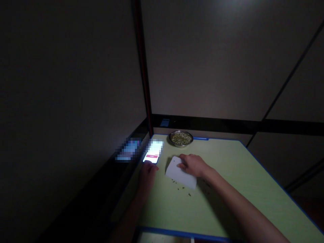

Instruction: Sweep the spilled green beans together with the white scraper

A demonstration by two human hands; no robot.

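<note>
My right hand (193, 164) grips the upper edge of a stiff white sheet (181, 177), with the thumb on its near face. The sheet is tilted over the table; I cannot tell whether it is paper or plastic. Small dark seeds or beans (183, 188) lie scattered just below it. My left hand (149, 170) is closed with curled fingers at the near end of a lit phone (153, 156). Whether it touches the phone or has something inside the fingers is hidden. A round metal bowl (181, 138) of greenish seeds or beans stands beyond the sheet.
The pale green table (222, 152) has a blue edge and meets dark wall panels at the back and left. A blue strip-like object (201, 138) lies beside the bowl. The left wall mirrors the phone's glow. The room is dim.
</note>
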